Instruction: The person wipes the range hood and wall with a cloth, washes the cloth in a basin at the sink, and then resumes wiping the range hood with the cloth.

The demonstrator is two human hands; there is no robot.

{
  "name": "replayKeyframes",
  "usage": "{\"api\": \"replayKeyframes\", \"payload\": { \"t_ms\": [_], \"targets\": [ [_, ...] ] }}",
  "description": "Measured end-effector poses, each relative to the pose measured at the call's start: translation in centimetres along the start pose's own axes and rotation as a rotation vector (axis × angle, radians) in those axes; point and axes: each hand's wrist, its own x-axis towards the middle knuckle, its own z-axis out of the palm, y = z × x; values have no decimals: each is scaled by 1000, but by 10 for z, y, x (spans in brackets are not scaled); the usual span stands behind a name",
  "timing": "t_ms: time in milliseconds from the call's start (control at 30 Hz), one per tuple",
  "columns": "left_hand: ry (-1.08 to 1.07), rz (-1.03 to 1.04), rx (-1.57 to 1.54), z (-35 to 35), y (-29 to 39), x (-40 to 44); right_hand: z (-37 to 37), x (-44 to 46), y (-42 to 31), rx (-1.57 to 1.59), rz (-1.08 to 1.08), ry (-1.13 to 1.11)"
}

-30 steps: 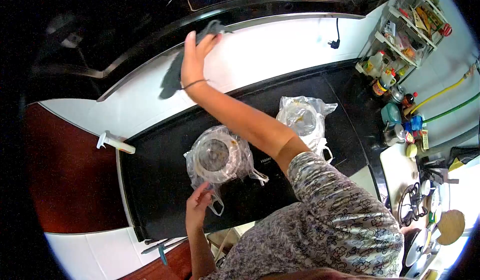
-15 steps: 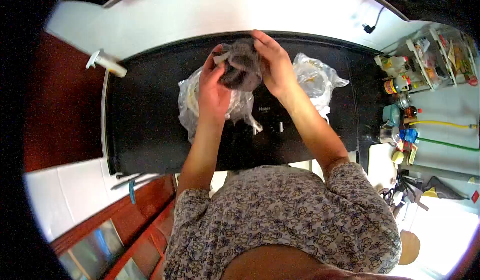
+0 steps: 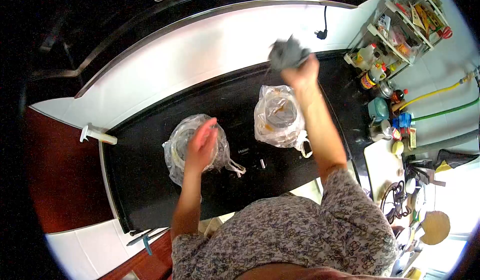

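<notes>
A crumpled grey cloth (image 3: 288, 54), smeared by motion, is bunched in my right hand (image 3: 303, 74) near the back edge of the black Haier stove top (image 3: 150, 190). My left hand (image 3: 202, 145) holds nothing. Its fingers are stretched out above a round thing wrapped in clear plastic (image 3: 176, 145), and whether it touches the wrap I cannot tell. A second round thing in clear plastic (image 3: 280, 111) sits farther right, left of my right forearm. What lies under both wraps shows only in part.
A white spray bottle (image 3: 99, 135) lies by the left edge. At the right stand several sauce bottles (image 3: 370, 77), a metal pot (image 3: 382, 130) and a white chopping board (image 3: 382, 162). A black plug (image 3: 321, 33) hangs on the back wall.
My hands have parted. The cloth, held between both before, is now in my right hand alone, farther right. My left hand has come down over the left wrapped thing. The view has tilted.
</notes>
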Motion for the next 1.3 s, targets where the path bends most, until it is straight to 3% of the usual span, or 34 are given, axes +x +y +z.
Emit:
{"api": "replayKeyframes", "payload": {
  "t_ms": [33, 67, 167, 300, 467, 567, 600, 667, 733, 767, 800, 833, 900, 933, 1067, 1167, 1233, 1267, 1300],
  "targets": [
    [-4, -52, -67, -5, -5, -8, 13, 22, -20, 2, -199, -2],
    [-7, -104, -134, -9, -9, -17, 29, 38, -41, 120, -250, -43],
    [51, -230, -257, -16, -11, -48, 65, 95, -97, -8, -380, -163],
    [190, -359, -337, -33, -41, -92, 88, 142, -96, -220, -650, -55],
    [292, -456, -427, -60, -66, -136, 83, 192, 11, -768, -1049, 397],
    [310, -455, -435, -69, -62, -141, 70, 215, 131, -1102, -1047, 769],
    [315, -453, -431, -71, -60, -144, 91, 152, 156, -1222, -780, 498],
    [290, -419, -437, -75, -55, -142, 125, 93, 223, -859, -693, 514],
    [288, -386, -447, -75, -50, -138, 120, 70, 227, -509, -397, 185],
    [300, -374, -449, -76, -47, -137, 105, 86, 223, -582, -461, 181],
    [311, -364, -450, -76, -47, -137, 87, 99, 205, -462, -348, -16],
    [300, -361, -475, -77, -48, -138, 98, 68, 176, -421, -234, -44],
    [289, -356, -523, -78, -53, -142, 72, 95, 110, -424, -417, -122],
    [298, -371, -529, -79, -55, -144, 71, 112, 64, -335, -391, -154],
    [336, -410, -550, -87, -60, -161, 112, 93, -1, -299, -441, 11],
    [400, -428, -567, -94, -60, -177, 114, 104, 17, -419, -499, -64],
    [438, -443, -575, -101, -66, -188, 118, 116, 51, -337, -527, -78],
    [457, -447, -580, -104, -69, -195, 106, 147, 69, -416, -591, -72],
    [471, -455, -581, -108, -72, -203, 72, 228, 79, -614, -790, -116]
  ]
}}
